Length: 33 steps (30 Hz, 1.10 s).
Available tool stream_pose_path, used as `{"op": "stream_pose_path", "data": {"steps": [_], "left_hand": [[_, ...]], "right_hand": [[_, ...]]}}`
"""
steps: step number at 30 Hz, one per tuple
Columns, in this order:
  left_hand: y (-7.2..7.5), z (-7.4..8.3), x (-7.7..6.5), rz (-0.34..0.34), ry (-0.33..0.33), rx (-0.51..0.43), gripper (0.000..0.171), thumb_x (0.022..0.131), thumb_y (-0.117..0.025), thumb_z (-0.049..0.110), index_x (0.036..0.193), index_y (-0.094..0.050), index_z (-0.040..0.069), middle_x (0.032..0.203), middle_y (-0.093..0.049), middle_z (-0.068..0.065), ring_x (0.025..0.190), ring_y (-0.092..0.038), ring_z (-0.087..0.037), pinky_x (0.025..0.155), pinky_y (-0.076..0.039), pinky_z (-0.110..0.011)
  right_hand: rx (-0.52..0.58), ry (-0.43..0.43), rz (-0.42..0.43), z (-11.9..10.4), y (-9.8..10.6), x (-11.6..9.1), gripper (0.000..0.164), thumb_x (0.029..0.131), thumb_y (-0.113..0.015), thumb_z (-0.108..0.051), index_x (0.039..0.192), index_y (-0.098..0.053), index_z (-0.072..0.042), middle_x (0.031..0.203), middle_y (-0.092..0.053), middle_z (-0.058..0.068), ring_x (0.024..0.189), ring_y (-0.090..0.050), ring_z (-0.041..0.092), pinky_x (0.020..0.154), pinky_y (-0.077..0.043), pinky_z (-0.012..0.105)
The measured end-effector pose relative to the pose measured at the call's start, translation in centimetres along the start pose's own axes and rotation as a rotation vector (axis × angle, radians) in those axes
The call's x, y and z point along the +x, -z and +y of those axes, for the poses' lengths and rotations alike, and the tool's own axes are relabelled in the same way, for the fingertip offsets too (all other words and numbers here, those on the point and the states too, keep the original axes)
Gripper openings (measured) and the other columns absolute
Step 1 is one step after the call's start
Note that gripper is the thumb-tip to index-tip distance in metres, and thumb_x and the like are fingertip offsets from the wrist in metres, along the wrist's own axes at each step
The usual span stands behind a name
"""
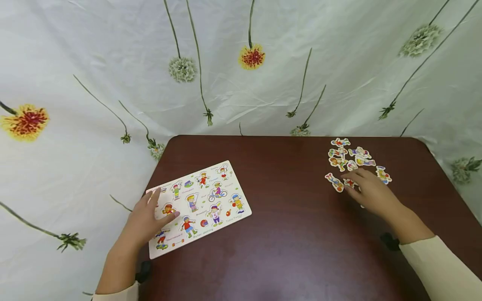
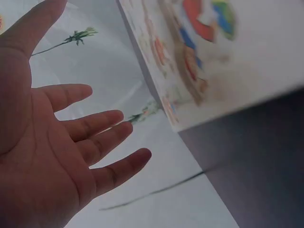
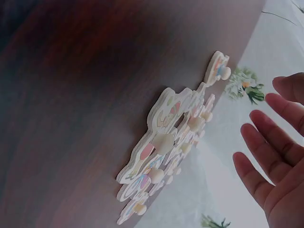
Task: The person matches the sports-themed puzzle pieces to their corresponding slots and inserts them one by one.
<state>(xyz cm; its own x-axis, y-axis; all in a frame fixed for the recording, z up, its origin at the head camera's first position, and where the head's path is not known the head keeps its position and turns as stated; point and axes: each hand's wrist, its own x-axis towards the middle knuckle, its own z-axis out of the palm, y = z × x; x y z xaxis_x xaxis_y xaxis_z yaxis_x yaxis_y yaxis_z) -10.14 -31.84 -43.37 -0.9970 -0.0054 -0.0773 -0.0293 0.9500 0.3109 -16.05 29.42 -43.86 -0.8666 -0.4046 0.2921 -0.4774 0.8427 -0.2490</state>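
Observation:
A white puzzle board (image 1: 235, 188) printed with sports children and words lies tilted at the table's left. Over its left edge hangs my left hand (image 1: 141, 221), fingers spread and holding nothing; the left wrist view shows the palm and the board (image 2: 266, 47) apart. At the right, my right hand (image 1: 374, 194) hovers over the nearest of several figure-shaped puzzle pieces, partly hiding some. One child-shaped piece (image 1: 334, 182) lies just left of its fingertips. In the right wrist view, the pieces (image 3: 164, 114) carry pale knobs, and the relaxed fingers (image 3: 266, 152) hold nothing.
Both lie on a dark reddish-brown table (image 1: 278, 234) with rounded far corners. Behind and to the left hangs a white cloth (image 1: 143, 50) with printed flowers. More pieces (image 1: 340, 142) are grouped towards the table's far right edge.

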Motion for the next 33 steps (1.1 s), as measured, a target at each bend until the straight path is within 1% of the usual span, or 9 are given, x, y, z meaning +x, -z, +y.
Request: {"op": "stream_pose_path", "data": {"steps": [4,7,8,11,14,18,21,27,33], "left_hand": [[-0.3,-1.0,-1.1,-0.015,0.027,0.025,0.108,0.085,-0.071,0.062,0.156,-0.027,-0.006,0.154,-0.029,-0.036,0.137,-0.034,-0.057,0.103,-0.038,-0.072],[-0.5,-1.5,-1.9,-0.034,0.054,0.041,0.107,0.084,-0.073,0.062,0.154,-0.031,-0.007,0.152,-0.030,-0.037,0.135,-0.035,-0.057,0.099,-0.039,-0.074],[-0.5,-1.5,-2.2,-0.043,0.062,0.043,0.107,0.083,-0.073,0.062,0.154,-0.032,-0.007,0.151,-0.030,-0.037,0.135,-0.035,-0.058,0.098,-0.039,-0.074],[-0.4,-1.7,-3.1,-0.074,0.082,0.034,0.106,0.084,-0.072,0.064,0.153,-0.033,-0.006,0.151,-0.030,-0.039,0.135,-0.035,-0.060,0.097,-0.038,-0.077],[-0.5,-2.0,-3.8,-0.092,0.090,0.028,0.105,0.085,-0.069,0.065,0.152,-0.034,-0.007,0.149,-0.032,-0.040,0.134,-0.036,-0.060,0.098,-0.038,-0.076],[-0.9,-2.5,-4.3,-0.089,0.079,0.032,0.104,0.086,-0.070,0.064,0.150,-0.037,-0.011,0.146,-0.038,-0.039,0.133,-0.039,-0.059,0.100,-0.038,-0.073],[-1.2,-2.4,-4.6,-0.089,0.057,0.019,0.101,0.085,-0.072,0.060,0.147,-0.039,-0.013,0.145,-0.042,-0.039,0.132,-0.042,-0.057,0.104,-0.038,-0.070],[-1.8,-2.5,-5.1,-0.100,0.040,-0.004,0.096,0.084,-0.075,0.056,0.145,-0.044,-0.012,0.147,-0.040,-0.039,0.132,-0.042,-0.058,0.105,-0.039,-0.069],[-1.9,-2.6,-5.4,-0.094,0.027,-0.004,0.099,0.082,-0.077,0.058,0.145,-0.045,-0.011,0.148,-0.040,-0.039,0.133,-0.042,-0.058,0.105,-0.039,-0.068]], "right_hand": [[0.012,-0.027,-0.087,-0.1,-0.3,1.0,0.029,0.091,-0.073,-0.009,0.119,-0.070,-0.001,0.121,-0.064,0.023,0.122,-0.057,0.052,0.097,-0.048,0.062],[0.012,-0.015,-0.119,-0.2,-0.6,1.6,0.027,0.093,-0.071,-0.010,0.118,-0.070,0.000,0.119,-0.066,0.023,0.124,-0.056,0.052,0.098,-0.048,0.061],[0.007,-0.006,-0.123,-0.2,-0.7,1.8,0.027,0.093,-0.070,-0.010,0.117,-0.070,0.001,0.118,-0.066,0.023,0.122,-0.057,0.052,0.097,-0.048,0.060],[-0.009,0.036,-0.124,-0.1,-1.0,2.4,0.025,0.090,-0.071,-0.006,0.115,-0.070,0.002,0.110,-0.067,0.020,0.108,-0.065,0.043,0.089,-0.052,0.055],[-0.015,0.048,-0.140,0.1,-1.1,3.0,0.024,0.088,-0.072,-0.002,0.111,-0.071,0.002,0.103,-0.067,0.017,0.093,-0.066,0.034,0.079,-0.054,0.050],[-0.014,0.028,-0.182,0.4,-1.2,3.6,0.022,0.088,-0.071,-0.001,0.110,-0.073,0.001,0.103,-0.067,0.017,0.091,-0.067,0.032,0.076,-0.053,0.048],[-0.011,0.022,-0.192,0.5,-1.4,3.7,0.020,0.088,-0.071,0.000,0.108,-0.073,0.001,0.103,-0.067,0.018,0.091,-0.067,0.033,0.077,-0.054,0.048],[-0.005,0.030,-0.188,0.8,-1.9,3.9,0.016,0.088,-0.071,0.001,0.103,-0.072,0.000,0.099,-0.066,0.015,0.090,-0.066,0.032,0.077,-0.054,0.047],[-0.021,0.036,-0.174,0.9,-2.4,3.8,0.017,0.086,-0.068,0.004,0.102,-0.072,0.000,0.093,-0.065,0.015,0.082,-0.065,0.030,0.072,-0.052,0.047]]}}
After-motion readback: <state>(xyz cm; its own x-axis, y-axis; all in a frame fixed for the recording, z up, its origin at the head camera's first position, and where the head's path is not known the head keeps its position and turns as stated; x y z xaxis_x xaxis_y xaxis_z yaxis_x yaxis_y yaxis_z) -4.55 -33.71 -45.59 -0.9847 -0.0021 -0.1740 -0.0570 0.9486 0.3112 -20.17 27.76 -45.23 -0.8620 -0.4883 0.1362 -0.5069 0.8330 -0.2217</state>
